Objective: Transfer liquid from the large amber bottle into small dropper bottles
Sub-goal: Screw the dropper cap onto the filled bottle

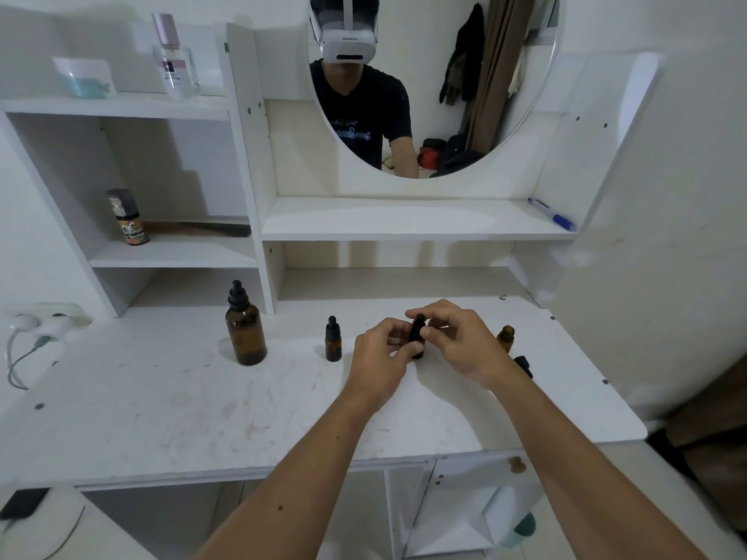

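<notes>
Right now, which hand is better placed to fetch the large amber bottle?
The left hand. The large amber bottle stands on its side of the table, beyond the capped small bottle. The right hand pinches the dropper cap of the held bottle.

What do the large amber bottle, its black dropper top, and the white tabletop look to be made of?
Large brown translucent bottle: likely glass, glossy; light shows through its amber wall, though tinted plastic can't be excluded.
Black bulb-shaped dropper top: matte, probably a rubber bulb on a plastic collar.
White flat tabletop: looks like laminated board, smooth with a dull sheen, scuffed and reddish-stained, with visible screw caps.
</notes>
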